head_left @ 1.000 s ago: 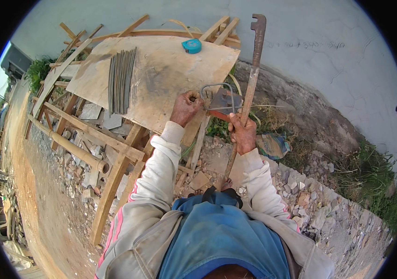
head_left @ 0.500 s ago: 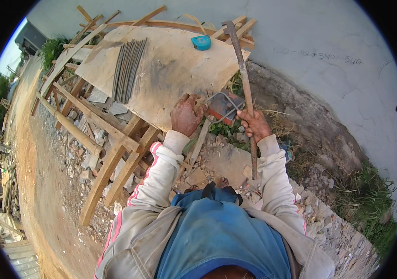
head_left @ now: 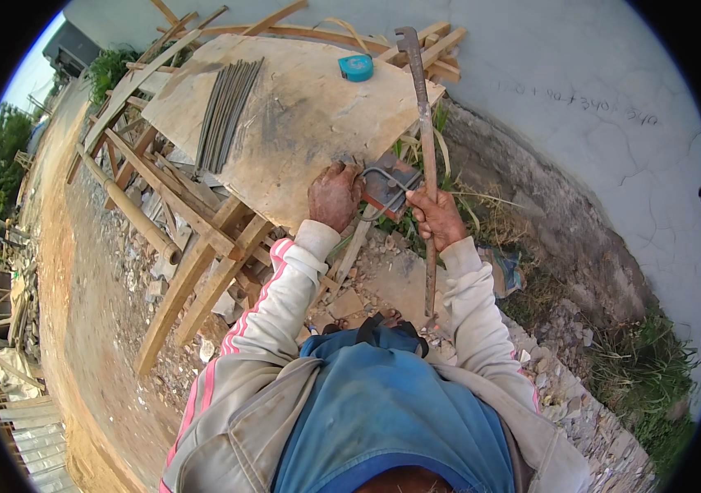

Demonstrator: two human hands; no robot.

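1. The right hand is closing its fingers round the long bending bar, gripping it at about its lower third. The bar's long axis is running from 6 o'clock, down near the person's chest, to 12 o'clock, where its hooked head is ending beside the far edge of the plywood surface.

2. The left hand is lying at 9 o'clock from the right hand, just beside it. It is pressing palm down on the near right corner of the surface, its fingers curled over the end of a bent steel rod; how tightly they are clasping it cannot be told, since the back of the hand is hiding them.

3. The bent rod is sitting between the two hands, on a small rusty bending jig fixed at the surface's corner. It is lying at 10 o'clock from the right-hand fingers and touching the left hand, so the left is the nearer one. The bar is crossing just right of the jig.

4. Farther off, at 11 o'clock, a bundle of straight rods is lying lengthwise on the surface, well apart from both hands.

5. Farthest, at 12 o'clock, a turquoise tape measure is resting near the bar's head.
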